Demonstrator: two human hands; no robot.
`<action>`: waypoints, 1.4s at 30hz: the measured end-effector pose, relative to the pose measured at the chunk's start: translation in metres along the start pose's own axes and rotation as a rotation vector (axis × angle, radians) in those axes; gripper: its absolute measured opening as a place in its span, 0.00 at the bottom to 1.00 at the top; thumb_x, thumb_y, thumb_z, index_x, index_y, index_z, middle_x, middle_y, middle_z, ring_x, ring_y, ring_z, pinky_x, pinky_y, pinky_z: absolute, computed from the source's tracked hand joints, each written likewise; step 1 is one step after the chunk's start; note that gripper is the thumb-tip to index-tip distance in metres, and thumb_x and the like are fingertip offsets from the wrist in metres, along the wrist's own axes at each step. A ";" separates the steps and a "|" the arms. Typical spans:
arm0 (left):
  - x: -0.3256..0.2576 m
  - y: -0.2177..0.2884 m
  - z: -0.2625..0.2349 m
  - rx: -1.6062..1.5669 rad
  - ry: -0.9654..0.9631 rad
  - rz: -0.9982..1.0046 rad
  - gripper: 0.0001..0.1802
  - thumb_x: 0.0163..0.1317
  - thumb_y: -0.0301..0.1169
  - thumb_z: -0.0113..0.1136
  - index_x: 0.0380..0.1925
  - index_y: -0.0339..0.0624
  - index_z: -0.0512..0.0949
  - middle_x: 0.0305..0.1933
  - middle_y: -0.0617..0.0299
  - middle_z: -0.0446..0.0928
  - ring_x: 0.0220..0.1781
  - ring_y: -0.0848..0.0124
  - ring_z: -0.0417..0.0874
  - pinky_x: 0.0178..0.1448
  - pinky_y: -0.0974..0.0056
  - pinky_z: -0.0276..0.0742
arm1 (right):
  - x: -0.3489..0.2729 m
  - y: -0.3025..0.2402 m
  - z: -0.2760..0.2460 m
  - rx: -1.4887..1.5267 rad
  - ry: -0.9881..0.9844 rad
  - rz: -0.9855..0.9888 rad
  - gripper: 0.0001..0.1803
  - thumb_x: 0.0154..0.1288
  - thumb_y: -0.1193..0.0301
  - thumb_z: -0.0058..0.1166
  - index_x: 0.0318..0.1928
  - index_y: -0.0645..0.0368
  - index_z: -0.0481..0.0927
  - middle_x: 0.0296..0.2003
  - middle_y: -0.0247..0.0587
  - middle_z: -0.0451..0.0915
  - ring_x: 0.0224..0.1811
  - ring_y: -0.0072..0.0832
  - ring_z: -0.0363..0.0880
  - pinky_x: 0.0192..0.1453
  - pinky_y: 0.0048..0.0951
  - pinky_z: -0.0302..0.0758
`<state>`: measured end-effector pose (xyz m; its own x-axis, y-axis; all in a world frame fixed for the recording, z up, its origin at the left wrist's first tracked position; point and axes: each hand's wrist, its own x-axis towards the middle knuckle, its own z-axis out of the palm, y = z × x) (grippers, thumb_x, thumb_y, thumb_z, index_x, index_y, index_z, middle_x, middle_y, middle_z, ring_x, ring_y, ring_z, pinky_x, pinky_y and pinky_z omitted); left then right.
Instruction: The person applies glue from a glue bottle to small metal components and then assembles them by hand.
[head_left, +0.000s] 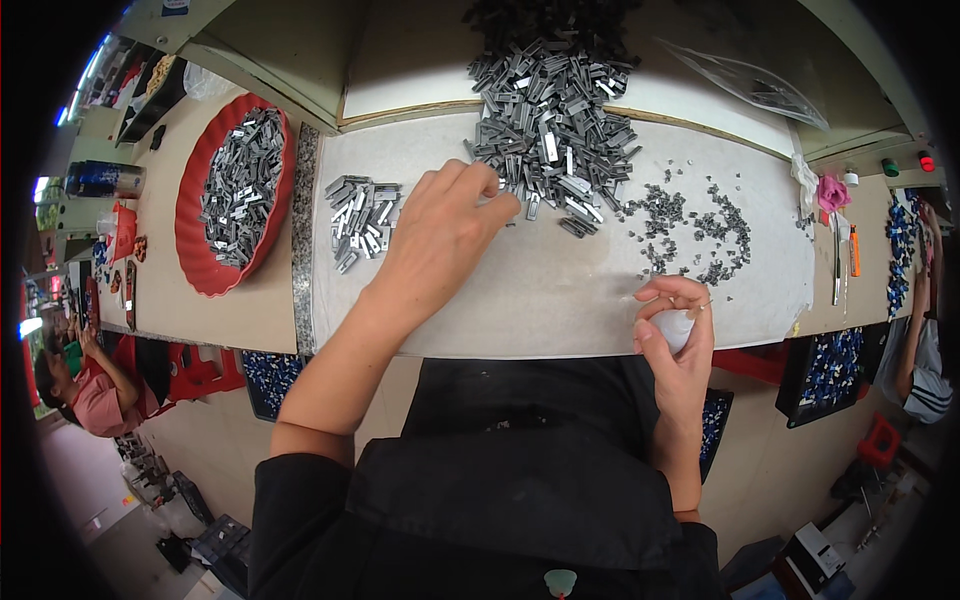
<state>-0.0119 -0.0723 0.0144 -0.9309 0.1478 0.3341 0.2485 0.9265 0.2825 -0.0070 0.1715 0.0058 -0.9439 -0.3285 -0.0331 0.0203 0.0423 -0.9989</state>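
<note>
Over the near edge of the white work mat (580,320), a smooth, white, rounded object (671,328) sits in your right hand (690,360), seemingly held low so the palm braces it while your left arm reaches forward. Your right fingers curl closed around it, the thumb along its left side. Just beyond that grip lie small, dark, angular bits (665,205), apparently spread thin so single ones are easy to pick out. Across the mat to the left, your left hand (445,220) bends palm-down, thumb and index tips close together at the near edge of a heap of slim, grey, metal-looking pieces (555,150); whether a piece is pinched there, you cannot tell from this angle. Left of that hand, a smaller group of grey pieces (362,215) lies apart, perhaps so the two lots stay distinct. Farther left, a red, fluted, oval bowl (190,240) contains many more, likely placed within arm's reach. Beyond your left fingertips, the heap runs back into shadow.
</note>
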 end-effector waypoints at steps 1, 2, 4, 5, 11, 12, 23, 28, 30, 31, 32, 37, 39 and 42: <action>0.004 0.000 -0.004 -0.001 -0.079 0.044 0.07 0.42 0.22 0.59 0.25 0.41 0.75 0.30 0.63 0.70 0.35 0.67 0.71 0.40 0.66 0.66 | -0.002 0.000 -0.001 -0.001 0.001 -0.001 0.20 0.48 0.83 0.48 0.45 0.62 0.65 0.38 0.41 0.69 0.29 0.18 0.67 0.33 0.16 0.65; 0.006 0.000 -0.006 -0.002 -0.159 0.089 0.06 0.42 0.23 0.58 0.24 0.41 0.74 0.30 0.63 0.70 0.35 0.67 0.71 0.40 0.66 0.66 | -0.003 0.000 -0.001 0.072 0.007 -0.007 0.22 0.47 0.84 0.45 0.46 0.61 0.62 0.40 0.43 0.66 0.29 0.19 0.66 0.32 0.17 0.65; 0.005 -0.004 -0.004 -0.020 -0.165 0.115 0.06 0.42 0.23 0.58 0.24 0.41 0.73 0.29 0.63 0.70 0.34 0.67 0.71 0.40 0.65 0.66 | -0.006 0.000 -0.002 0.149 0.012 -0.015 0.23 0.46 0.84 0.42 0.46 0.61 0.59 0.41 0.45 0.64 0.28 0.20 0.66 0.30 0.17 0.65; 0.005 -0.005 -0.003 -0.041 -0.170 0.141 0.06 0.42 0.23 0.58 0.23 0.41 0.73 0.29 0.63 0.70 0.34 0.66 0.72 0.40 0.65 0.66 | -0.008 0.000 -0.003 0.148 -0.020 -0.023 0.23 0.45 0.84 0.40 0.45 0.60 0.58 0.42 0.46 0.63 0.28 0.21 0.66 0.29 0.17 0.65; 0.005 -0.005 -0.005 -0.011 -0.180 0.119 0.08 0.42 0.24 0.58 0.25 0.40 0.72 0.27 0.61 0.70 0.31 0.64 0.72 0.40 0.63 0.68 | -0.011 0.000 -0.010 0.173 -0.059 -0.028 0.21 0.43 0.84 0.38 0.42 0.59 0.57 0.42 0.47 0.62 0.28 0.22 0.66 0.29 0.18 0.66; 0.005 -0.004 -0.006 -0.005 -0.180 0.113 0.08 0.42 0.24 0.58 0.25 0.40 0.72 0.27 0.61 0.70 0.31 0.64 0.72 0.40 0.63 0.68 | -0.012 0.001 -0.011 0.173 -0.071 -0.034 0.20 0.44 0.84 0.39 0.42 0.60 0.57 0.43 0.48 0.62 0.28 0.23 0.67 0.29 0.19 0.67; 0.000 0.072 0.029 -0.969 -0.049 -0.102 0.14 0.50 0.19 0.55 0.39 0.38 0.75 0.32 0.58 0.76 0.32 0.71 0.79 0.37 0.70 0.74 | -0.032 -0.017 -0.021 0.050 0.193 -0.177 0.19 0.55 0.74 0.48 0.48 0.68 0.67 0.45 0.46 0.61 0.39 0.35 0.72 0.32 0.27 0.76; -0.005 0.081 0.044 -1.387 -0.071 -0.300 0.11 0.53 0.17 0.52 0.39 0.30 0.73 0.35 0.54 0.77 0.38 0.70 0.79 0.43 0.68 0.75 | -0.037 -0.019 -0.026 0.093 0.421 -0.270 0.22 0.44 0.71 0.63 0.39 0.64 0.68 0.34 0.44 0.68 0.33 0.29 0.72 0.29 0.24 0.74; -0.006 0.079 0.045 -1.519 -0.078 -0.388 0.09 0.53 0.15 0.50 0.37 0.27 0.73 0.36 0.51 0.76 0.39 0.67 0.79 0.46 0.66 0.75 | -0.037 -0.015 -0.029 0.028 0.464 -0.328 0.23 0.44 0.67 0.63 0.39 0.62 0.67 0.35 0.43 0.67 0.32 0.27 0.71 0.27 0.22 0.72; -0.006 0.080 0.045 -1.534 -0.093 -0.386 0.09 0.53 0.15 0.50 0.37 0.27 0.73 0.36 0.51 0.76 0.39 0.67 0.79 0.46 0.66 0.75 | -0.037 -0.014 -0.029 -0.018 0.484 -0.388 0.24 0.44 0.64 0.64 0.38 0.61 0.67 0.36 0.42 0.66 0.31 0.24 0.69 0.25 0.21 0.70; -0.004 0.082 0.042 -1.534 -0.088 -0.398 0.09 0.53 0.15 0.51 0.36 0.27 0.73 0.36 0.51 0.76 0.39 0.67 0.79 0.46 0.66 0.75 | -0.037 -0.018 -0.026 -0.004 0.505 -0.386 0.25 0.44 0.62 0.64 0.37 0.59 0.66 0.35 0.40 0.65 0.30 0.24 0.68 0.27 0.21 0.70; -0.007 0.079 0.045 -1.523 -0.107 -0.351 0.10 0.52 0.15 0.52 0.36 0.28 0.72 0.36 0.52 0.76 0.40 0.68 0.78 0.46 0.67 0.75 | -0.032 -0.021 -0.023 -0.131 0.443 -0.530 0.26 0.40 0.62 0.68 0.36 0.56 0.68 0.32 0.38 0.67 0.27 0.24 0.70 0.29 0.21 0.68; -0.007 0.079 0.045 -1.505 -0.112 -0.329 0.11 0.51 0.15 0.52 0.37 0.29 0.73 0.36 0.52 0.76 0.40 0.68 0.78 0.46 0.67 0.74 | -0.032 -0.024 -0.024 -0.337 0.301 -0.643 0.25 0.39 0.67 0.69 0.37 0.56 0.69 0.32 0.39 0.68 0.26 0.26 0.72 0.28 0.22 0.70; -0.006 0.080 0.044 -1.487 -0.108 -0.318 0.10 0.51 0.15 0.52 0.36 0.30 0.73 0.36 0.52 0.76 0.41 0.68 0.78 0.47 0.68 0.74 | -0.035 -0.026 -0.022 -0.437 0.267 -0.634 0.25 0.39 0.64 0.67 0.37 0.55 0.69 0.31 0.37 0.67 0.26 0.25 0.71 0.28 0.24 0.72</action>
<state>0.0021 0.0165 -0.0046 -0.9941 0.1003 0.0404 0.0147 -0.2446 0.9695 0.0187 0.2027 0.0332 -0.7810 -0.1797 0.5982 -0.6223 0.3061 -0.7205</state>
